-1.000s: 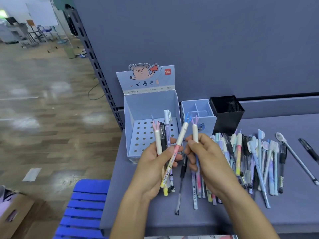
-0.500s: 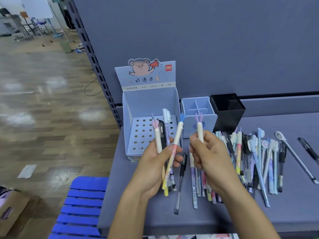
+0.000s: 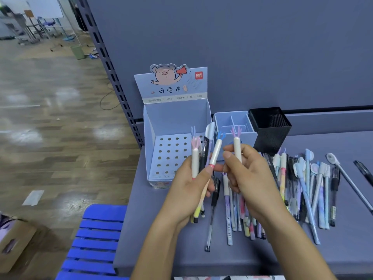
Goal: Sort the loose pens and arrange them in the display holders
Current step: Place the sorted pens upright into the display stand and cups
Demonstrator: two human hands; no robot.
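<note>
My left hand (image 3: 189, 190) grips a bundle of several pens (image 3: 201, 156), white-capped ones with pink and blue tufts plus a black one, held upright in front of the cardboard display box (image 3: 161, 138) with its perforated tray. My right hand (image 3: 248, 178) pinches one white pen with a purple tuft (image 3: 237, 146), upright, close beside the bundle. Behind it stand a light blue divided holder (image 3: 248, 122) and a black mesh holder (image 3: 270, 128). A pile of loose pens (image 3: 306, 190) lies on the grey table (image 3: 161, 249) to the right and under my hands.
A black pen (image 3: 363, 172) lies apart at the far right. A blue slatted stool (image 3: 94, 239) stands below the table's left edge, with a cardboard box (image 3: 14, 241) on the wooden floor. A grey panel wall backs the table.
My right hand has brought the purple-tufted pen slightly up and closer to the bundle in my left hand. The view has shifted a little.
</note>
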